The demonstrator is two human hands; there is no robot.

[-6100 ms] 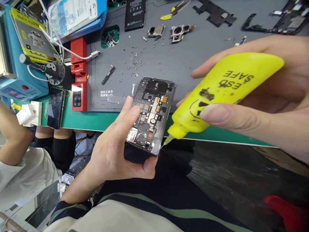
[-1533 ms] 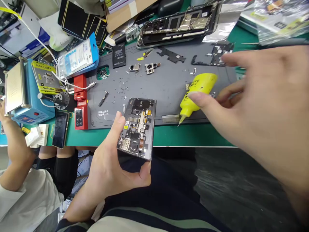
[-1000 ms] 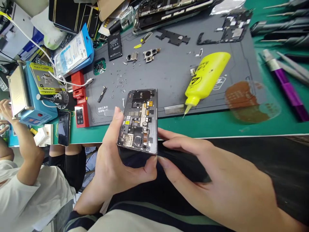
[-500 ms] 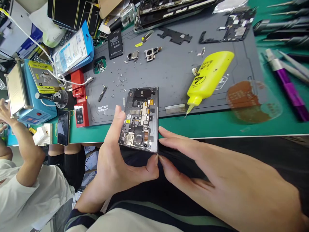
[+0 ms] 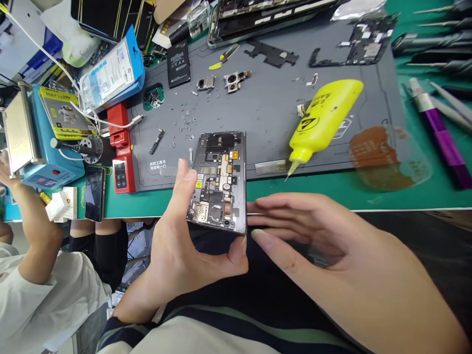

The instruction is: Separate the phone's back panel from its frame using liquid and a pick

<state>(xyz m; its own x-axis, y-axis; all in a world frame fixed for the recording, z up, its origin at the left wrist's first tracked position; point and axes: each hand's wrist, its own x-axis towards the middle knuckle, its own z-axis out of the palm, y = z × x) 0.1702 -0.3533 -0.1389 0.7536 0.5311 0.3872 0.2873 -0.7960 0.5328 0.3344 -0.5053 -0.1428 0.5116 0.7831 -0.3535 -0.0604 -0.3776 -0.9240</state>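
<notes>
My left hand (image 5: 177,236) grips an opened smartphone (image 5: 218,179), thumb at its lower corner and fingers along its left edge. The phone's bared inside faces up, showing circuit boards, ribbon cables and a metal card slot. Part of the grip is hidden under the phone. Beside its lower right edge is my right hand (image 5: 332,250), thumb and fingers apart, with nothing visible between them. Its fingertips reach the phone's right side; whether they touch it I cannot tell. A yellow squeeze bottle (image 5: 320,118) with a needle tip lies to the right on the grey mat (image 5: 258,108).
Small screws (image 5: 184,122), camera modules (image 5: 236,80) and a battery (image 5: 178,65) lie on the mat. Another phone body (image 5: 258,22) rests behind. Screwdrivers (image 5: 431,44) and a purple tool (image 5: 442,132) lie right. A red device (image 5: 123,167) and a person's arm (image 5: 37,226) are left.
My right thumb and fingers have spread apart, and the thumb has come away from the phone's lower corner. My left hand keeps its hold on the phone. The view has shifted slightly.
</notes>
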